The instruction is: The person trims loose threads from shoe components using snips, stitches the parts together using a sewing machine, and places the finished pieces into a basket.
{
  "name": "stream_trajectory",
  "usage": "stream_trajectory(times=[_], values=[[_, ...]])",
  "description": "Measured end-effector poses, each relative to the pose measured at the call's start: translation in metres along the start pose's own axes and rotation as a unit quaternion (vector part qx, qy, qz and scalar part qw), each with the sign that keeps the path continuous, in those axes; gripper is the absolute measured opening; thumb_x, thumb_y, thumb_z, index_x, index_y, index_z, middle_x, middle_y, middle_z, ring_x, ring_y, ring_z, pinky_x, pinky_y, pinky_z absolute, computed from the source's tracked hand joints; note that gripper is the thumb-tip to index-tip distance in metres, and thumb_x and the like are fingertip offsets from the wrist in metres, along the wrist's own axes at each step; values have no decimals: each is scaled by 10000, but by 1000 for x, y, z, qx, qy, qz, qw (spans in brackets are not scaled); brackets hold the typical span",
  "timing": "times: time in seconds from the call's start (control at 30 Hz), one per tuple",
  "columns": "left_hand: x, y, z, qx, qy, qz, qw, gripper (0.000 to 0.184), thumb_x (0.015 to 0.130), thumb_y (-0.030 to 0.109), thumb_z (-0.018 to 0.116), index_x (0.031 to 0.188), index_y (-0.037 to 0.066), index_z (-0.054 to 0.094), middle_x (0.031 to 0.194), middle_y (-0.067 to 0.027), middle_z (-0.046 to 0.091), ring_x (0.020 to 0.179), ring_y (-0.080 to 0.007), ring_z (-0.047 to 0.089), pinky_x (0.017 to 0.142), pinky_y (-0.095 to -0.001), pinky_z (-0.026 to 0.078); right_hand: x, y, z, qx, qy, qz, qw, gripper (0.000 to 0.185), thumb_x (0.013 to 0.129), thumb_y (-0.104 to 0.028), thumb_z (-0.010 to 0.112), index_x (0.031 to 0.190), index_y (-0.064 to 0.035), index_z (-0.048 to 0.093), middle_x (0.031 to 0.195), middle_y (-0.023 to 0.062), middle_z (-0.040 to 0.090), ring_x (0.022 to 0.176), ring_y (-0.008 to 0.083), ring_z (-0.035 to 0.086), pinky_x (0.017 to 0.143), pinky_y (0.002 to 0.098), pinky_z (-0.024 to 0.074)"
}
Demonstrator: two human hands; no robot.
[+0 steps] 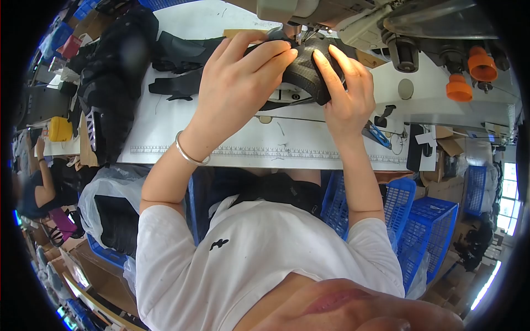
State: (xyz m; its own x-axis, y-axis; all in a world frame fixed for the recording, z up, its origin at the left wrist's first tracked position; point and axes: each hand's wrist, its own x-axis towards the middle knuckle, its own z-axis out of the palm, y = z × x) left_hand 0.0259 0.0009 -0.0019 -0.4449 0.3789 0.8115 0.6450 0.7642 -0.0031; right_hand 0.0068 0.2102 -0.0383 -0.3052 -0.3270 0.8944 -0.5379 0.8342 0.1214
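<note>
A curved black textured piece of sewing material (302,70) lies under the needle area of a sewing machine (301,34). My left hand (238,78) presses and grips its left side, with bent fingertips close to the needle. At its right edge, my right hand (349,91) holds the piece between thumb and fingers. The fingertips partly hide how the material is folded. Left of my left hand lie flat black cut pieces (179,51) on the white table (232,157).
A printed ruler (287,153) runs along the table's front edge. Blue-handled snips (379,135) lie right of my right hand. A dark pile (113,71) stands at the left. Blue crates (425,231) flank my lap. Another person's arm (45,176) shows far left.
</note>
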Motion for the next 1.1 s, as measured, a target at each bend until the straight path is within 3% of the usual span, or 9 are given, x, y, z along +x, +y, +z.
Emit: stream_trajectory(times=[0.17,0.23,0.27,0.47,0.77,1.1], values=[[12,-5,-6,-42,-26,1,999,231,761,37,757,992,56,754,1017,-32,715,953,-223,663,758,-318,545,-1,-14,-3,52,16,-22,998,413,670,-65,736,1072,-150,779,1124,2,705,967,200,646,769,297,563],[18,-6,-5,-116,-15,-90,989,163,760,62,764,921,60,740,905,-39,688,862,-230,647,742,-344,545,-5,-15,-4,77,4,-18,997,450,654,-26,745,1092,-121,781,1138,25,711,999,219,643,830,322,557],[20,-6,-4,-152,-10,-134,979,132,759,74,767,886,62,733,848,-43,674,816,-233,639,734,-357,544,-4,-13,0,49,32,-33,998,316,699,-104,748,1007,-162,791,1076,-22,714,947,178,651,715,278,564],[9,-5,4,-135,26,-85,987,115,779,80,766,889,68,734,836,-49,669,820,-226,652,699,-344,548,-5,-12,2,44,41,-37,997,306,712,-119,733,1008,-168,792,1076,-18,716,941,177,655,715,266,572],[1,-11,20,-53,96,42,993,157,712,41,800,823,38,689,871,-20,649,857,-214,659,668,-313,562,-5,-11,2,50,34,-36,998,319,704,-114,731,1014,-166,788,1082,-20,716,944,180,653,707,267,571],[2,-14,28,-40,119,25,992,161,695,38,797,813,52,687,842,-3,631,830,-193,633,641,-310,535,1,-5,3,50,32,-44,997,330,700,-115,717,1019,-159,789,1077,-10,718,938,182,657,701,263,570]])
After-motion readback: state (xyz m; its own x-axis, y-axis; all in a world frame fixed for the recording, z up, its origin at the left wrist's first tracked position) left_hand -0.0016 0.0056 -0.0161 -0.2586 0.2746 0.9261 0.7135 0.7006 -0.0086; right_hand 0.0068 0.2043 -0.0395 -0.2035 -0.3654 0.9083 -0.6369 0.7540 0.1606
